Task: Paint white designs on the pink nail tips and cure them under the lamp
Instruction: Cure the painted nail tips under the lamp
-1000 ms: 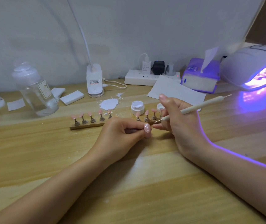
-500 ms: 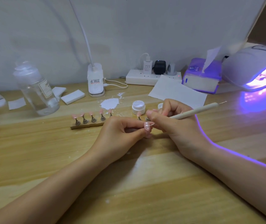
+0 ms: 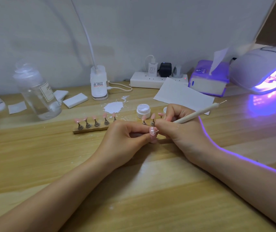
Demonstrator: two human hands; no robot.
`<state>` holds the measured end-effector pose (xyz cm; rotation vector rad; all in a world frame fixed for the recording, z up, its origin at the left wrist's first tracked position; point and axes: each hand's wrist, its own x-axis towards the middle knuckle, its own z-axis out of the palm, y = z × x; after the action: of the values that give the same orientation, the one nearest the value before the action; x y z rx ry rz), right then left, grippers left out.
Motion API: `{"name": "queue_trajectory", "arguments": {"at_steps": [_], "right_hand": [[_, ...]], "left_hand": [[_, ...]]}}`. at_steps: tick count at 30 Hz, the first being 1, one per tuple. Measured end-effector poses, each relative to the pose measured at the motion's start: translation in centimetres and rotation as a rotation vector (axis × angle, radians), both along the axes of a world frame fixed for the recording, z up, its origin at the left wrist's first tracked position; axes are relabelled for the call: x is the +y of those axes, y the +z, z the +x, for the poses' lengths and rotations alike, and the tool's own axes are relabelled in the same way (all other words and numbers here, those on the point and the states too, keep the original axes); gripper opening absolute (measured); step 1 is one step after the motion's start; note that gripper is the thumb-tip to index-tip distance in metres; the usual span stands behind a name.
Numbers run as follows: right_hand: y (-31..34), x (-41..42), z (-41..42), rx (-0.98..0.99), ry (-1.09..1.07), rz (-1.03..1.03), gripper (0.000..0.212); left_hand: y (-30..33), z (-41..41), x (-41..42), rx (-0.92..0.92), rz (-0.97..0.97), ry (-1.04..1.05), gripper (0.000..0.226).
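- right now your left hand [image 3: 125,138] pinches a pink nail tip [image 3: 152,131] between thumb and forefinger, holding it just in front of the wooden holder strip [image 3: 90,129] at the middle of the table [image 3: 50,164].
- your right hand [image 3: 181,129] grips a cream dotting pen [image 3: 199,113], fingers curled round its lower shaft; its thin metal point touches the face of the held tip, where small white dots show.
- the pen's other end slants up and to the right, toward the lamp.
- the two hands sit close, fingertips almost touching around the tip.
- on the strip, five more pink tips [image 3: 95,118] stand on small metal stands to the left of your left hand; two or three more [image 3: 152,116] stand behind your fingers, partly hidden.
- a small open white jar [image 3: 143,110] sits just behind those stands, and a splash of white paint [image 3: 113,107] lies on the table to its left.
- the curing lamp [image 3: 264,67] stands at the far right, lit violet inside; what lies under it is too blurred to tell.
- its glow runs along the edge of your right forearm.
- a purple tissue box [image 3: 207,81] sits beside the lamp, with a sheet of white paper [image 3: 181,96] in front of it.
- a clear bottle [image 3: 38,92] stands at the far left, and a power strip [image 3: 155,79] lies against the wall.
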<state>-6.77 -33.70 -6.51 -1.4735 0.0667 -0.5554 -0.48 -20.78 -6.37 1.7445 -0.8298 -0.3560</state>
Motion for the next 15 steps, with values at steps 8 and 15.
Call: {"name": "queue_trajectory", "arguments": {"at_steps": [8, 15], "right_hand": [[0.08, 0.04, 0.01, 0.003, -0.001, 0.004, 0.032], [0.07, 0.09, 0.03, 0.011, -0.012, -0.049, 0.037]], "left_hand": [[0.04, 0.03, -0.06, -0.014, 0.005, -0.001, 0.009], [-0.01, 0.1, -0.06, -0.016, 0.007, -0.004, 0.008]]}}
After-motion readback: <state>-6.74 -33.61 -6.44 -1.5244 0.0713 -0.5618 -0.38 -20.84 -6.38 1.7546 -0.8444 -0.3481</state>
